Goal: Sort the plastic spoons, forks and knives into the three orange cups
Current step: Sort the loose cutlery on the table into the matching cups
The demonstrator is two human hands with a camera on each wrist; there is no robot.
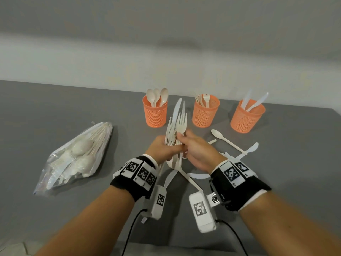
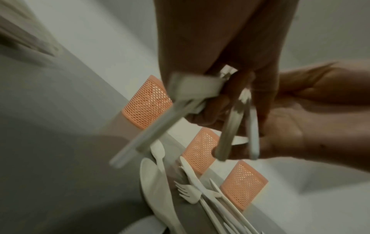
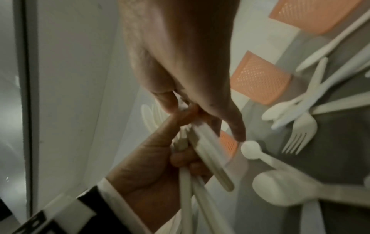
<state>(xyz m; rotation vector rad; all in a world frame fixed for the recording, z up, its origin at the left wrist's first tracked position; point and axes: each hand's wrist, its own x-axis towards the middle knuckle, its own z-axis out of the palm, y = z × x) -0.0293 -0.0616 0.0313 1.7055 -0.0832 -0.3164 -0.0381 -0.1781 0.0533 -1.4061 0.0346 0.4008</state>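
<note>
While the left hand [image 1: 162,148] grips a bundle of cutlery [image 1: 175,126] upright, the right hand [image 1: 195,150] pinches one fork [image 1: 181,122] in it. Beyond both hands stand three orange cups [image 1: 204,111]; loose cutlery [image 1: 228,141] lies beneath and right of the right hand. Only the head view shows the bag of cutlery [image 1: 77,156] left of the left hand.

I seem to be at a bare recording setup rather than a home: a plain grey table [image 1: 55,100] against an empty pale wall [image 1: 166,43]. Tracking-marker bands [image 1: 140,171] and corded cameras [image 1: 202,209] sit on my wrists.
</note>
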